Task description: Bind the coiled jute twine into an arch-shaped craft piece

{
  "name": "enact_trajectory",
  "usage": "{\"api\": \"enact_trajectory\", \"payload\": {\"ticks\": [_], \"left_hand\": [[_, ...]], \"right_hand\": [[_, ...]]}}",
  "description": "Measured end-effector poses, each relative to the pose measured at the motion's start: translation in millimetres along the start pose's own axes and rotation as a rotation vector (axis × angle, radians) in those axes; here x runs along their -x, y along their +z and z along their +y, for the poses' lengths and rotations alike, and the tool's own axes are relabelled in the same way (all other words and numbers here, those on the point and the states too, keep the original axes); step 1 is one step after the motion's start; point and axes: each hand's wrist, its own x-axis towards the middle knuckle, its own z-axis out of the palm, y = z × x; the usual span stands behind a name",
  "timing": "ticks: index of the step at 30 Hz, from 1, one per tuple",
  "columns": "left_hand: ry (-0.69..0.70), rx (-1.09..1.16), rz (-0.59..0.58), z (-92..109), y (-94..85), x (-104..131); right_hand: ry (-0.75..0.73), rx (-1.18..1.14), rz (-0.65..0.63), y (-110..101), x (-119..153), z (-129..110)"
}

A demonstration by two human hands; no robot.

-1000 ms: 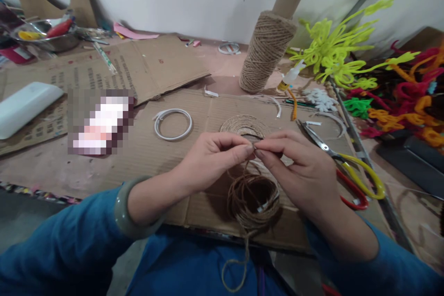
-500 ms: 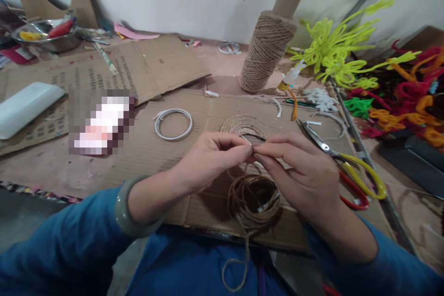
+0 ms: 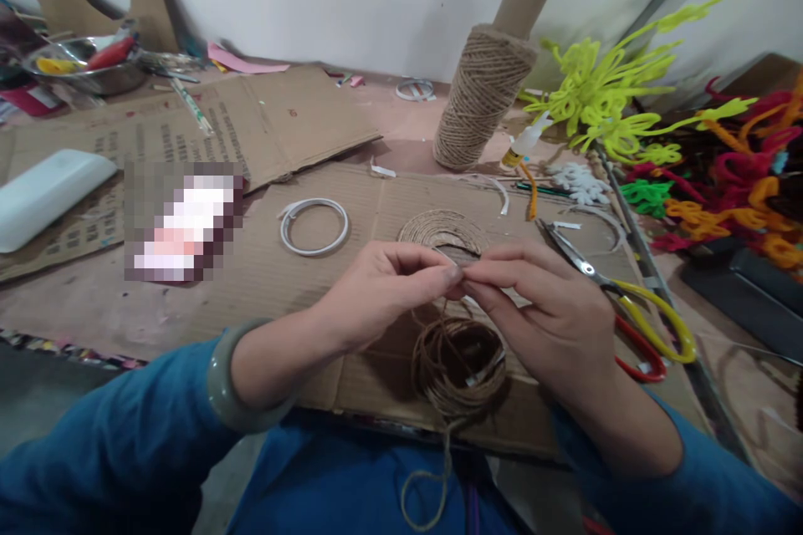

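My left hand [image 3: 401,272] is closed in a pinch, its thumb and forefinger meeting the tips of my right hand [image 3: 545,301]. Both pinch jute twine, mostly hidden by the fingers; a thin pale edge shows at the left fingertips. Below the hands lies a loose bundle of jute twine [image 3: 432,368], its strands rising toward the fingers and a loop hanging over the table edge. Just beyond the fingertips, a flat coil of twine [image 3: 432,226] rests on the cardboard sheet [image 3: 370,284].
Scissors [image 3: 586,269] lie right of my right hand. A white ring [image 3: 314,251] sits to the left. Behind stand a twine spool [image 3: 483,92] and a small glue bottle [image 3: 524,142]. Fuzzy coloured pipe-cleaner flowers [image 3: 595,92] crowd the right; a metal bowl [image 3: 113,79] stands far left.
Both hands stay nearly in place, still pinched together, with only a slight shift of the fingertips. Nothing else has visibly moved.
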Motion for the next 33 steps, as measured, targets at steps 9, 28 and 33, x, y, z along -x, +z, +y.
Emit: {"api": "enact_trajectory", "payload": {"ticks": [9, 28, 33], "left_hand": [[-0.032, 0.017, 0.011, 1.9, 0.3, -0.3], [0.237, -0.185, 0.07, -6.3, -0.4, 1.3], [0.261, -0.27, 0.116, -3.1, 3.0, 5.3]], "right_hand": [[-0.029, -0.004, -0.004, -0.2, 0.6, 0.2], [0.013, 0.07, 0.064, 2.4, 1.9, -6.5], [0.027, 0.09, 0.061, 2.9, 2.1, -8.6]]}}
